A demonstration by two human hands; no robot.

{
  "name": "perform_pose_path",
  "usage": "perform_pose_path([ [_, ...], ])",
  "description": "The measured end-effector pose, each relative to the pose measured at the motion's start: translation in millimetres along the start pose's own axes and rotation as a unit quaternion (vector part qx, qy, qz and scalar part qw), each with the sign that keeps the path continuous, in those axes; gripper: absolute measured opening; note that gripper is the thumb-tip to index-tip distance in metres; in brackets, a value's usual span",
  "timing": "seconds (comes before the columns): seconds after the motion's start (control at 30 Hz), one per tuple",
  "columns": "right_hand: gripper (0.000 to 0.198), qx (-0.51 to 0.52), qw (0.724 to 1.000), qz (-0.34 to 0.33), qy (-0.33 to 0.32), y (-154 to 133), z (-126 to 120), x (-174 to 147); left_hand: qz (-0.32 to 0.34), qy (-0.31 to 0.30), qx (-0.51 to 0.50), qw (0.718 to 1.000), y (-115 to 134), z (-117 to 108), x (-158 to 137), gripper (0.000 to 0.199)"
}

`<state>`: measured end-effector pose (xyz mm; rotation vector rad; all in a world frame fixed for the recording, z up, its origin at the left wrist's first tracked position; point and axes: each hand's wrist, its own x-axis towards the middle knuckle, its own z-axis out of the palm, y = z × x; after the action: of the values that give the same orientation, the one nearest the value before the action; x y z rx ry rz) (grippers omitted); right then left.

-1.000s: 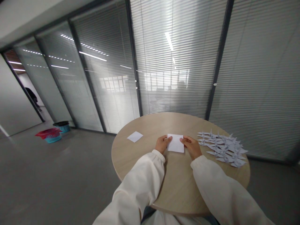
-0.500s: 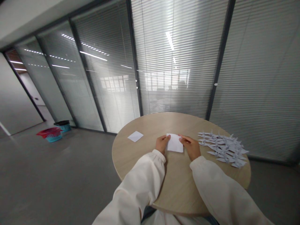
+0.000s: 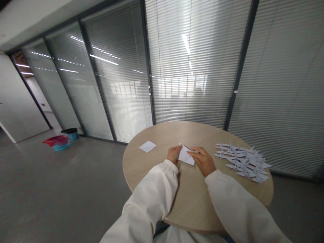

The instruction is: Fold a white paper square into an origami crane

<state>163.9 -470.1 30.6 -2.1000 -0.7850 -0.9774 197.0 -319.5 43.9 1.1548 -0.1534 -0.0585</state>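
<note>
A white sheet of paper (image 3: pixel 185 155) lies on the round wooden table (image 3: pixel 192 199) in front of me, partly folded over so it shows as a narrower, slanted shape. My left hand (image 3: pixel 173 154) pinches its left edge. My right hand (image 3: pixel 201 160) lies on its right part, fingers pointing left across the paper. Both arms wear cream sleeves.
A second white square of paper (image 3: pixel 147 146) lies on the table to the left. Several folded white paper cranes (image 3: pixel 242 161) are spread on the table's right side. Glass walls with blinds stand behind. Red and blue baskets (image 3: pixel 59 142) and a dark bin (image 3: pixel 71 133) sit on the floor far left.
The sheet lay flat and square between my hands; now my right hand has moved left over it and the paper is folded into a smaller slanted shape. The view shifted slightly.
</note>
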Motion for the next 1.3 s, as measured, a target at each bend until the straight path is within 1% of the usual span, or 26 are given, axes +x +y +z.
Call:
perform_pose_path([
  [0.1, 0.026, -0.022, 0.999, -0.042, -0.01, 0, -1, 1, 0.001, 0.004, -0.006, 1.0, 0, 0, 0, 0.036],
  [0.3, 0.027, -0.053, 0.993, -0.105, -0.019, 1, -1, 4, 0.005, 0.029, -0.004, 1.0, 0, 0, 1, 0.034],
  [0.47, 0.029, -0.071, 0.988, -0.135, -0.037, 2, -2, 4, 0.01, 0.006, 0.0, 1.0, 1, 0, 0, 0.037],
  [0.57, 0.029, -0.083, 0.986, -0.142, -0.043, 3, -2, 3, 0.002, 0.001, -0.001, 1.0, 2, 0, 0, 0.035],
  [0.73, 0.03, -0.106, 0.983, -0.144, -0.049, 3, -3, 4, 0.0, 0.017, -0.016, 1.0, 6, 3, 0, 0.034],
  [0.83, 0.03, -0.117, 0.981, -0.144, -0.05, 2, -4, 4, 0.005, 0.003, -0.014, 1.0, 6, 3, -1, 0.039],
  [0.93, 0.03, -0.122, 0.981, -0.146, -0.049, 2, -3, 4, 0.01, -0.002, 0.016, 1.0, 4, 2, -1, 0.041],
  [1.1, 0.03, -0.122, 0.981, -0.14, -0.054, -3, -3, 4, 0.032, 0.014, 0.066, 0.997, 1, -1, 2, 0.039],
  [1.2, 0.031, -0.125, 0.982, -0.118, -0.075, -12, -4, 5, 0.054, 0.019, 0.094, 0.994, 2, -2, 3, 0.038],
  [1.27, 0.031, -0.106, 0.989, -0.08, -0.062, -16, -4, 6, 0.074, 0.022, 0.122, 0.99, 4, -1, 3, 0.038],
  [1.3, 0.032, -0.088, 0.994, -0.048, -0.045, -17, -3, 6, 0.084, 0.023, 0.139, 0.986, 5, 0, 2, 0.037],
])
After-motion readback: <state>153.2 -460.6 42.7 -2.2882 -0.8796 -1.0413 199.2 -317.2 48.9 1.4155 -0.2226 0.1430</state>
